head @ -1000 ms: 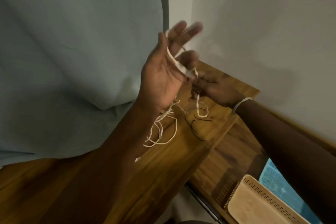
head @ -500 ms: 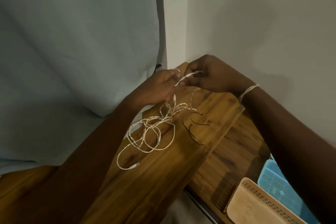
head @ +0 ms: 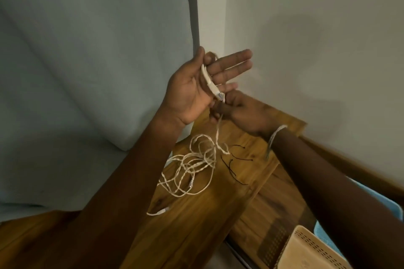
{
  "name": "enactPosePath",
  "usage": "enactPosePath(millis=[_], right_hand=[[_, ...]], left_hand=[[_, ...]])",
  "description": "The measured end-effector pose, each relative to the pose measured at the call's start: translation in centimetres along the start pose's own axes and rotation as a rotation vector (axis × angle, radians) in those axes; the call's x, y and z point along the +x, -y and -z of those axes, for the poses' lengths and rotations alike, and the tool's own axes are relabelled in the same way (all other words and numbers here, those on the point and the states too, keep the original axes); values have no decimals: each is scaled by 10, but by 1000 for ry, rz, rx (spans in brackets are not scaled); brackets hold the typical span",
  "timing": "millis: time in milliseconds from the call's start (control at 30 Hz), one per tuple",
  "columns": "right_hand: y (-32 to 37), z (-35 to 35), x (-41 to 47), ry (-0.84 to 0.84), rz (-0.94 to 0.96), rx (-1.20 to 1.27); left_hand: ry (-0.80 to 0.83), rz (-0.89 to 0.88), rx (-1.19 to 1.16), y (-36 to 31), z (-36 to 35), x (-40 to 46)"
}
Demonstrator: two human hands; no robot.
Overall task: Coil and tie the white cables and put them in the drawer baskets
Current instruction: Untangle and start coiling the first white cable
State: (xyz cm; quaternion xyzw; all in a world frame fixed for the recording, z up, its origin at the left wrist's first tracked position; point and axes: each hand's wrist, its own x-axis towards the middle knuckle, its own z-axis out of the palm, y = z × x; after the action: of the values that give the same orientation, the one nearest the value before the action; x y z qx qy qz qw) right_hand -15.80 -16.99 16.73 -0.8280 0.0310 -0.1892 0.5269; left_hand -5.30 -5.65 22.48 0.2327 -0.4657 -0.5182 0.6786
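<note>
Starting first wrap: my left hand (head: 192, 91) raised, fingers spread straight, white cable (head: 194, 166) plug end lying across palm. Right hand (head: 238, 111) pinches strand just below plug. Rest lies tangled on table (head: 196, 225). I'd keep tension light, loops even, watch snarl. Beige basket (head: 310, 251) waits lower right.

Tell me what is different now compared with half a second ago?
The left hand has lifted and turned palm up, fingers spread, with the white cable end across them. The right hand has dropped below it and pinches the cable near the plug. The loose cable tangle, the black ties, the wooden top and the baskets stayed.
</note>
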Motion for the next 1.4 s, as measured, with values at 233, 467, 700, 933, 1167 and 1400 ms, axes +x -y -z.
enactPosePath(millis=[233, 467, 700, 933, 1167, 1400], right_hand=[[-18, -30, -13, 193, -313, 144], [17, 8, -3, 95, 90, -767], [38, 38, 7, -75, 233, -444], [3, 6, 23, -210, 267, -138], [-64, -37, 9, 200, -214, -394], [-149, -78, -7, 107, -380, -596]], left_hand=[[-287, -59, 364, 3, 22, -3], [-199, 262, 1597, 25, 55, -29], [-28, 333, 541, 2, 44, -28], [-136, 248, 524, -11, 56, -29], [-331, 89, 312, -29, 62, -34], [-382, 39, 168, -40, 77, -47]])
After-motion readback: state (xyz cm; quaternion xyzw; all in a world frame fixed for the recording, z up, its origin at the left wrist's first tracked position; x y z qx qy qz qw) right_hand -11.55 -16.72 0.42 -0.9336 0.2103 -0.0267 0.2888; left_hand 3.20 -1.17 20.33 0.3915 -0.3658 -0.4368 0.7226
